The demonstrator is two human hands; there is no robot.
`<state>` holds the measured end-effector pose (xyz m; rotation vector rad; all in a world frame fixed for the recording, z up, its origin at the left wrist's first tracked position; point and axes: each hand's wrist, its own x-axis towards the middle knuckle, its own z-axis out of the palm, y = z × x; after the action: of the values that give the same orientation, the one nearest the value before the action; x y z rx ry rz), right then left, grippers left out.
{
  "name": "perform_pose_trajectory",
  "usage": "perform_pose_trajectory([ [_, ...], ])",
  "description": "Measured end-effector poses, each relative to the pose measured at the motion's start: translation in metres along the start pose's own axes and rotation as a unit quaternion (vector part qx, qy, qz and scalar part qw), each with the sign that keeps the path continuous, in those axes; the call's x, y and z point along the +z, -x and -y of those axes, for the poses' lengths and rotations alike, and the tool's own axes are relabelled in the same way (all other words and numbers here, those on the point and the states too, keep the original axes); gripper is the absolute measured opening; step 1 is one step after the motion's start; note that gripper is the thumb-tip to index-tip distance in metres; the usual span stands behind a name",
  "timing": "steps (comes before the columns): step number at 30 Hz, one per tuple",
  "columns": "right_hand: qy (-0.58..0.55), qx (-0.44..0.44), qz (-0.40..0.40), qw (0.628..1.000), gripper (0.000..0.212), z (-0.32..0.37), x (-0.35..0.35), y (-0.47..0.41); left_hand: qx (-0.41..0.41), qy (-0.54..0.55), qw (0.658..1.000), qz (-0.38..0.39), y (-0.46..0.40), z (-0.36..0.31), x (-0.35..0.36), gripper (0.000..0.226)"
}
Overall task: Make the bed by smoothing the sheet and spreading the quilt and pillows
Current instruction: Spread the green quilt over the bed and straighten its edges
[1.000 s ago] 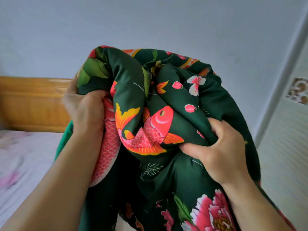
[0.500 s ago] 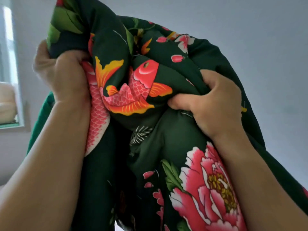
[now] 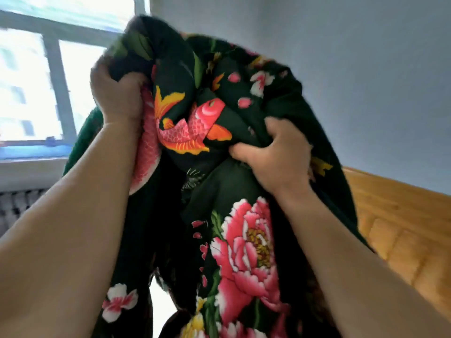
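Observation:
A dark green quilt (image 3: 273, 113) printed with red koi and pink peonies is bunched up and held high in front of me, filling the middle of the view and hanging down past the bottom edge. My left hand (image 3: 117, 96) grips a thick fold at its upper left. My right hand (image 3: 278, 162) clutches a gathered fold lower down, right of the fish print. Both arms reach up and forward. The sheet and pillows are hidden behind the quilt or out of view.
A wooden headboard (image 3: 402, 228) slants across the right side. A window (image 3: 31, 89) with a grey frame is at the upper left, with a radiator (image 3: 17, 206) under its sill. A pale blue wall (image 3: 353, 69) fills the upper right.
The view has swung left: the window has come fully into view and the headboard now shows on the right. Both hands keep the same grip on the raised quilt.

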<state>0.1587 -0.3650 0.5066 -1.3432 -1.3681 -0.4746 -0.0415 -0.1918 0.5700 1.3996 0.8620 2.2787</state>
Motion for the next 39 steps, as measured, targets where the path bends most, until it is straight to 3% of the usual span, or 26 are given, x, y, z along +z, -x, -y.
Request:
perform_pose_trajectory([
  [1,0.020,0.019,0.069,0.997,0.051,-0.017,0.030,0.008,-0.046,-0.116,0.992,0.016,-0.002,0.030,0.001,0.046],
  [3,0.005,0.063,0.201,0.978,0.040,-0.051,0.081,0.029,-0.174,-0.278,0.942,0.064,-0.003,0.111,-0.011,0.058],
  [5,-0.013,0.109,0.276,0.955,0.026,-0.084,0.117,0.047,-0.259,-0.345,0.896,0.104,0.016,0.188,-0.025,0.064],
  [8,0.018,0.153,0.340,0.928,0.023,-0.127,0.147,0.063,-0.282,-0.405,0.856,0.152,0.077,0.196,-0.019,0.046],
  [18,0.032,0.174,0.445,0.878,0.018,-0.241,0.202,0.102,-0.319,-0.461,0.782,0.271,0.224,0.254,0.026,0.028],
  [30,-0.028,0.175,0.532,0.828,0.016,-0.367,0.243,0.117,-0.385,-0.516,0.707,0.294,0.325,0.309,0.104,0.028],
  [39,-0.014,0.207,0.592,0.779,0.020,-0.393,0.245,0.153,-0.491,-0.483,0.670,0.276,0.383,0.328,0.078,0.028],
])
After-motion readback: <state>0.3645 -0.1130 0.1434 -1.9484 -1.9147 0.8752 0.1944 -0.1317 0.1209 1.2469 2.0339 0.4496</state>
